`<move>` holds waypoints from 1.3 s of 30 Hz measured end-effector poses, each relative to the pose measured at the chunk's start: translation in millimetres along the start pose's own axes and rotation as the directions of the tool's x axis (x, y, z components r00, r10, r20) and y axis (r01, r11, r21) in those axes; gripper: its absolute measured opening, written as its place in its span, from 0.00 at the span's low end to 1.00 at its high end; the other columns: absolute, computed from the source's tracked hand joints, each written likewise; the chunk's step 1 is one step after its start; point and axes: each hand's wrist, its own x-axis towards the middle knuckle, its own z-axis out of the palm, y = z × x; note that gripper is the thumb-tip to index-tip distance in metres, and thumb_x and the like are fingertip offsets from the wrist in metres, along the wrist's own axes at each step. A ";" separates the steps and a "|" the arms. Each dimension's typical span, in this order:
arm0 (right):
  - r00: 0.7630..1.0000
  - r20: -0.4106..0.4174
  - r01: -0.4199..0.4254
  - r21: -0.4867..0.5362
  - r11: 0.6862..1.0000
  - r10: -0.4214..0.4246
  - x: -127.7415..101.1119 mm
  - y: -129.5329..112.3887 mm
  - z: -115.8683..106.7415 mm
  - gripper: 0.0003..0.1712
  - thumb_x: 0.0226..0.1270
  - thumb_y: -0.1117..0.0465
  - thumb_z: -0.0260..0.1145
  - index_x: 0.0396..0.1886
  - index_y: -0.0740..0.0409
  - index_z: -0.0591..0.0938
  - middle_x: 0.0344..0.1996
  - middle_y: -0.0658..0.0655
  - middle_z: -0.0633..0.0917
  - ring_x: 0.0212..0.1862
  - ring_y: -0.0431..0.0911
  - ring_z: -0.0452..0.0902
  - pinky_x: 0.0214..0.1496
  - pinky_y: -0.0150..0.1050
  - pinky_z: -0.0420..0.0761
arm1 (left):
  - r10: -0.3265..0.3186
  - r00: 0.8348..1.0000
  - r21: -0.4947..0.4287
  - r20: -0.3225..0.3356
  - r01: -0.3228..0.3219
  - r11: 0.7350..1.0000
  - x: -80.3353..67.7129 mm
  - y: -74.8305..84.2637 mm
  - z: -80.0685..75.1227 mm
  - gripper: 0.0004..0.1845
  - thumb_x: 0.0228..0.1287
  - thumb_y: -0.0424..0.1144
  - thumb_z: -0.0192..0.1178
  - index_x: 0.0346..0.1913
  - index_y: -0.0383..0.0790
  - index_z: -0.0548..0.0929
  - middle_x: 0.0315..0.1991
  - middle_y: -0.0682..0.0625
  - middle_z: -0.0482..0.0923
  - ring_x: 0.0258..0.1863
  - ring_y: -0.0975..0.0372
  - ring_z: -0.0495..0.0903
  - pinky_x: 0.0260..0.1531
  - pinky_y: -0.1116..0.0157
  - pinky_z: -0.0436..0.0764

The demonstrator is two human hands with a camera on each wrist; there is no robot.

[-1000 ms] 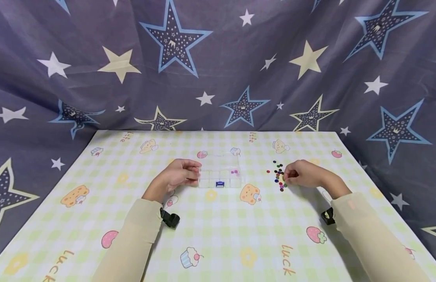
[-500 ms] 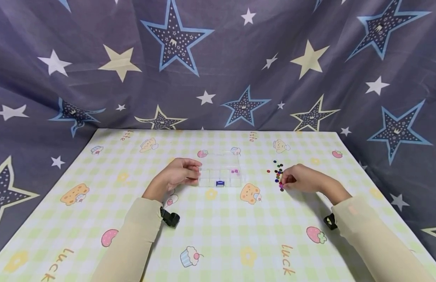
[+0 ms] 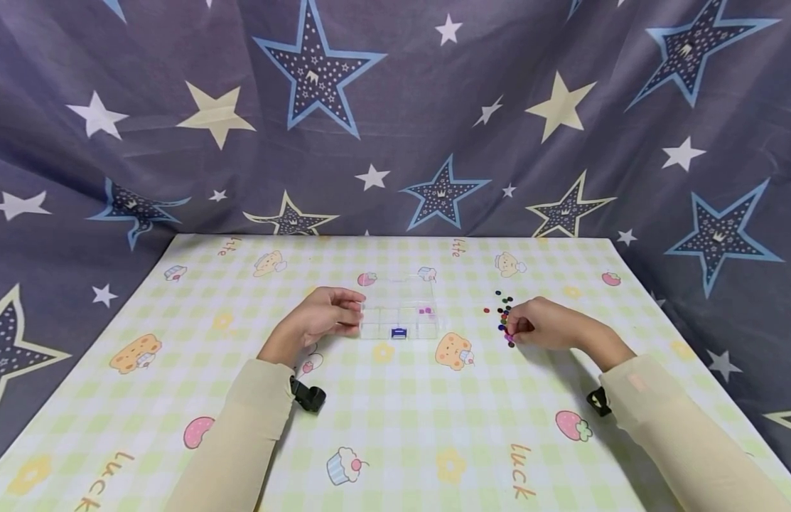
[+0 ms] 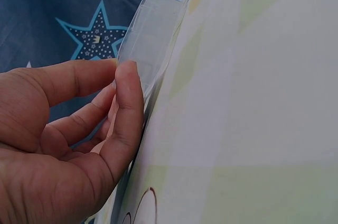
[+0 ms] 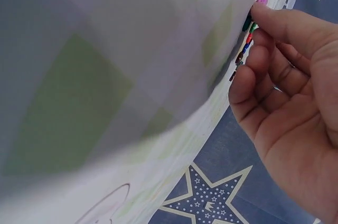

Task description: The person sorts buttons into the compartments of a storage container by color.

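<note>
A clear plastic box (image 3: 389,331) with compartments and a blue latch (image 3: 399,333) lies on the table with its lid raised at the back. My left hand (image 3: 327,313) grips its left end, thumb and forefinger at the edge in the left wrist view. Pink pieces (image 3: 425,311) lie in a right-hand compartment. To the right is a small cluster of round, button-like pieces (image 3: 503,311) in several colours. My right hand (image 3: 542,323) is over the cluster's near side, fingers curled. In the right wrist view its thumb touches a pink piece (image 5: 262,0); whether it is pinched is hidden.
A checked, patterned cloth (image 3: 395,412) covers the table. Behind the far edge hangs a dark curtain with stars (image 3: 395,114). One red piece (image 3: 486,310) lies a little left of the cluster.
My right hand has moved slightly towards me and to the left over the cluster, its fingertips now by the pink piece. The left hand and the box have stayed put.
</note>
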 end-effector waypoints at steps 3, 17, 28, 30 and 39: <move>1.000 0.006 -0.002 0.007 1.000 0.002 0.8 -0.6 0.2 0.06 0.69 0.69 0.69 0.34 0.54 0.85 0.27 0.44 0.82 0.29 0.36 0.74 0.33 0.32 0.79 | -0.002 1.000 -0.002 -0.001 0.002 1.000 -0.6 0.0 0.2 0.26 0.69 0.22 0.61 0.69 0.27 0.72 0.46 0.45 0.75 0.40 0.57 0.83 0.42 0.62 0.89; 1.000 0.013 0.000 -0.001 1.000 0.000 5.3 -6.4 0.0 0.07 0.71 0.68 0.68 0.31 0.54 0.85 0.25 0.46 0.83 0.27 0.36 0.73 0.32 0.32 0.77 | 0.004 1.000 0.001 -0.004 -0.004 1.000 0.1 0.5 -0.2 0.25 0.69 0.22 0.62 0.68 0.27 0.73 0.45 0.46 0.76 0.40 0.57 0.83 0.42 0.62 0.89; 0.998 0.045 0.030 0.031 0.999 -0.032 2.0 -3.3 0.4 0.09 0.75 0.69 0.63 0.33 0.56 0.83 0.28 0.47 0.82 0.29 0.37 0.70 0.33 0.33 0.74 | 0.005 1.000 0.005 0.007 -0.005 1.000 2.1 1.1 1.7 0.26 0.69 0.23 0.62 0.68 0.27 0.73 0.45 0.45 0.76 0.40 0.57 0.82 0.42 0.62 0.89; 0.999 0.037 0.030 0.045 0.999 -0.032 2.2 -2.7 0.7 0.11 0.76 0.70 0.61 0.32 0.56 0.82 0.28 0.48 0.82 0.29 0.37 0.70 0.34 0.33 0.74 | 0.003 1.000 0.005 0.007 -0.003 1.000 2.4 0.7 1.5 0.26 0.69 0.23 0.62 0.68 0.27 0.73 0.45 0.46 0.76 0.40 0.58 0.82 0.42 0.62 0.89; 1.000 -0.006 -0.001 0.085 0.996 0.002 15.2 -2.4 1.7 0.11 0.79 0.70 0.57 0.33 0.59 0.81 0.31 0.51 0.83 0.29 0.39 0.71 0.32 0.33 0.74 | 0.006 1.000 -0.003 -0.004 -0.006 1.000 2.2 -2.0 0.3 0.26 0.69 0.22 0.62 0.68 0.27 0.72 0.45 0.46 0.75 0.39 0.59 0.81 0.42 0.63 0.89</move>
